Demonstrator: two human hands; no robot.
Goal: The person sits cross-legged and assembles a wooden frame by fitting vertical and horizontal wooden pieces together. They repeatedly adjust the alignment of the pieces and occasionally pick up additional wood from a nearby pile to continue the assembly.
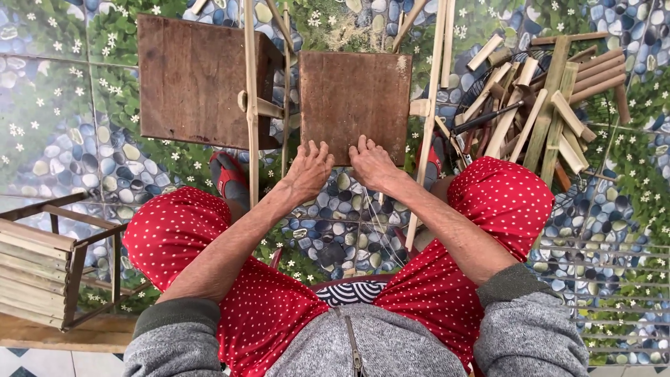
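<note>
I sit with knees apart in red dotted trousers, looking down at a patterned tile floor. My left hand [309, 169] and my right hand [371, 164] both rest side by side on the near edge of a square brown wooden board [356, 94], fingers spread on it. Whether they grip the board or only press on it cannot be told. A second, larger brown board [192, 80] lies to the left. Long thin bamboo strips [250, 105] run across and between the two boards, one more strip [427, 119] at the right.
A heap of cut bamboo pieces [551, 105] with a dark-handled tool [485, 119] lies at the upper right. A slatted bamboo frame [42, 269] stands at the lower left. A wire grid [614, 279] lies at the right. Red sandals [227, 174] are on my feet.
</note>
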